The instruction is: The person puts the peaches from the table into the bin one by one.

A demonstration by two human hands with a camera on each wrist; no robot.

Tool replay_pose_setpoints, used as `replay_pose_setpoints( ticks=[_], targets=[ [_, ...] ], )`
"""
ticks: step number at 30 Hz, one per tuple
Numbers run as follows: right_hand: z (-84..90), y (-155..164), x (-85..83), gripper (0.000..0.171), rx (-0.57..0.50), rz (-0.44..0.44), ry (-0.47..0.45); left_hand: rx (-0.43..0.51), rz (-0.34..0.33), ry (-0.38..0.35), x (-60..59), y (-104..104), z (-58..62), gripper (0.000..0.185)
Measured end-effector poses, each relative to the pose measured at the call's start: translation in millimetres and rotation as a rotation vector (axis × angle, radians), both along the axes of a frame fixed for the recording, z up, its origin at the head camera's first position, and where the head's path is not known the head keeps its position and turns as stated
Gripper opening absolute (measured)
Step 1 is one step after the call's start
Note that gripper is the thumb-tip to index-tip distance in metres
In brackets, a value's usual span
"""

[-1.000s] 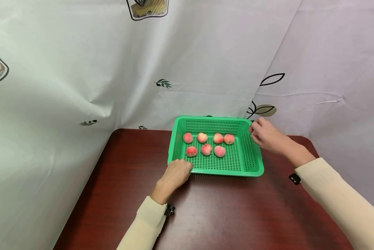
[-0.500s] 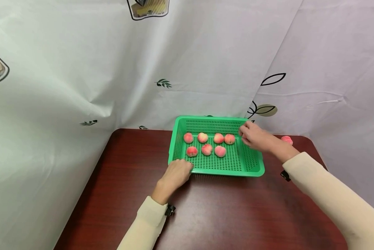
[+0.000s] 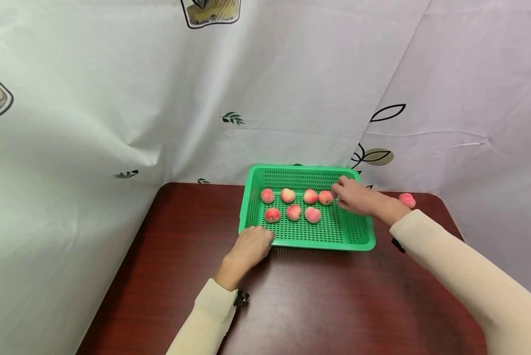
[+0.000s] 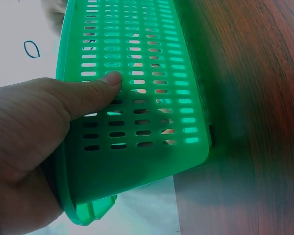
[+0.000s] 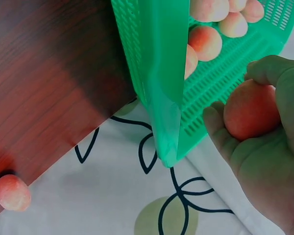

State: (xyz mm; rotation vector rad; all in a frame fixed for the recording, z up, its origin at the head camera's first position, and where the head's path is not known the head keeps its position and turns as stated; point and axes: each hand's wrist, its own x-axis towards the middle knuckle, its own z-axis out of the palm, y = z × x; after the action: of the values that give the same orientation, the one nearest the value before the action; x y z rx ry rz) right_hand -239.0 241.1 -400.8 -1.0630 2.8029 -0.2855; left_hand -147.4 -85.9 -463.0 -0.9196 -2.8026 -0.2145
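A green plastic basket [image 3: 318, 243] with slotted walls stands at the far side of the table. Inside, several pink-red peaches [image 3: 293, 212] lie in two loose rows. My left hand [image 3: 251, 246] grips the near-left rim; the left wrist view shows its thumb [image 4: 95, 93] pressed along the slotted wall. Over the basket's right part is my right hand [image 3: 356, 197], close to the rightmost peach [image 3: 325, 197] of the back row. In the right wrist view its fingers curl round another peach [image 5: 252, 110], which the hand hides from the head view.
One more peach [image 3: 407, 200] lies on the dark red-brown table [image 3: 336, 305] near its far right corner. White cloth [image 3: 292, 88] with printed leaves hangs behind and along the sides.
My right hand has moved left from the basket's right rim to over its inside. The peach at the table's right corner has come into sight. My left hand keeps its place.
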Motion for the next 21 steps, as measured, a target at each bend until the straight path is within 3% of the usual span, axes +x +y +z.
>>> replay_pose_setpoints(
  ticks=[15,21],
  targets=[
    [-3.8,-21,-14.4,0.012,0.171,0.030,-0.171,0.002,-0.002,0.010,0.3,1,-1.4,0.044],
    [-6.2,-25,-22.7,0.013,0.243,-0.007,-0.251,-0.003,0.000,0.008,0.4,0,0.3,0.044]
  ],
)
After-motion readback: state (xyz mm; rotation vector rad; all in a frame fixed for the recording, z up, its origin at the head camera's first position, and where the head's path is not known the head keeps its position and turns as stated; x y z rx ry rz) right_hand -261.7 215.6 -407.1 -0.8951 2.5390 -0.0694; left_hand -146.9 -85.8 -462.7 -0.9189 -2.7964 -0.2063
